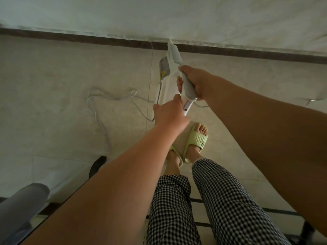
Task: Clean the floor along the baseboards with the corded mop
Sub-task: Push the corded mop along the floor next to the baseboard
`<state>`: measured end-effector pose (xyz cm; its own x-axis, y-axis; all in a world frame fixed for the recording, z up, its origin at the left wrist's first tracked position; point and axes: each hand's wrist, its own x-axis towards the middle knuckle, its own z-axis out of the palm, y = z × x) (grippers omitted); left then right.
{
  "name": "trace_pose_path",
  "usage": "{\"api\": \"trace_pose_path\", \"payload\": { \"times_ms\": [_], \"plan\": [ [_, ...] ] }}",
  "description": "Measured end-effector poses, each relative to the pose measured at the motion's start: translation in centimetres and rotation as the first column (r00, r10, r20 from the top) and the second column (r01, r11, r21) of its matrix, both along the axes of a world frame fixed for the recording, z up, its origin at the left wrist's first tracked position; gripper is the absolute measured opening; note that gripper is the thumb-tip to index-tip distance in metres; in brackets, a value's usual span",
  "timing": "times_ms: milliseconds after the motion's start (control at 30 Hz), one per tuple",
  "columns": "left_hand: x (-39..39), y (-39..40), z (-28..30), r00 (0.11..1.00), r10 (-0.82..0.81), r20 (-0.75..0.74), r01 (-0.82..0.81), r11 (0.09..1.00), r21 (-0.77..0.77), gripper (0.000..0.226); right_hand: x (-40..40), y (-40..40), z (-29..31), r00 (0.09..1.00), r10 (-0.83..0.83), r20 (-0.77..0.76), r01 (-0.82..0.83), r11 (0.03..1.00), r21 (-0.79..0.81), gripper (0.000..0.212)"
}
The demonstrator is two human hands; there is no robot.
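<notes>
Cord [99, 106] lies looped on pale floor [53, 85] at left, running to mop [174, 55]. Left hand [169, 117] grips the lower handle, fingers curled round it. Right hand [192, 82] wraps the upper grip. Mop tip touches dark baseboard [247, 52]. Green slippers [196, 142] below the hands.

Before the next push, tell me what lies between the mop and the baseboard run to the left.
The mop's own white power cord lies looped on the floor left of the mop, short of the dark baseboard. Both the left hand and right hand grip the handle.
</notes>
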<state>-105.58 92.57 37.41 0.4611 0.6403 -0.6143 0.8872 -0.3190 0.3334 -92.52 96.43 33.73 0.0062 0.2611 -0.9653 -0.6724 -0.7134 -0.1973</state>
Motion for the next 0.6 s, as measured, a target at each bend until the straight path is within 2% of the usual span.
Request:
{"api": "trace_pose_path", "payload": {
  "times_ms": [367, 600],
  "plan": [
    [0.8, -0.2, 0.5, 0.995, -0.102, -0.002, 0.102, 0.995, 0.006, 0.037, 1.3, -1.4, -0.3, 0.997, -0.082, 0.006, 0.082, 0.996, -0.016, 0.026],
    [1.2, -0.6, 0.4, 0.994, -0.106, 0.009, 0.106, 0.994, -0.008, 0.036, 1.7, -1.9, -0.3, 0.993, -0.114, 0.003, 0.114, 0.993, -0.016, 0.026]
  ]
}}
